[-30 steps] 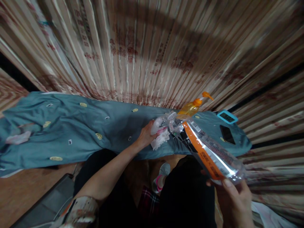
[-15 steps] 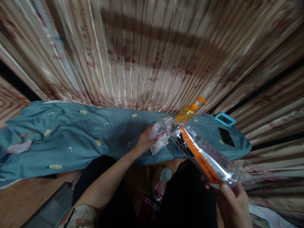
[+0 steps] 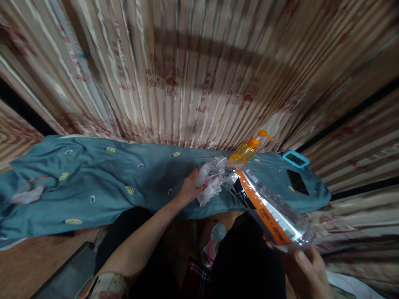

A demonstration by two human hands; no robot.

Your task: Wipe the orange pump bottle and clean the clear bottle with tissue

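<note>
My right hand (image 3: 307,270) grips the base of a large clear plastic bottle (image 3: 271,209) with an orange and black label, held tilted with its neck pointing away toward the table. My left hand (image 3: 190,189) is closed round a small pale bottle and a white cloth (image 3: 208,182) at the big bottle's mouth, just above the teal cloth (image 3: 109,182) that covers the table. Right behind them an orange pump bottle (image 3: 247,150) stands upright.
A teal-framed device (image 3: 295,159) and a black phone (image 3: 297,182) lie on the table's right end. A crumpled white tissue (image 3: 26,195) rests at the far left. Striped curtains (image 3: 193,70) hang behind. My dark-clothed legs and a shoe (image 3: 213,243) are below.
The view has shifted slightly; the big bottle and both hands hold nearly the same pose, the bottle's base sitting a little lower in my right hand.
</note>
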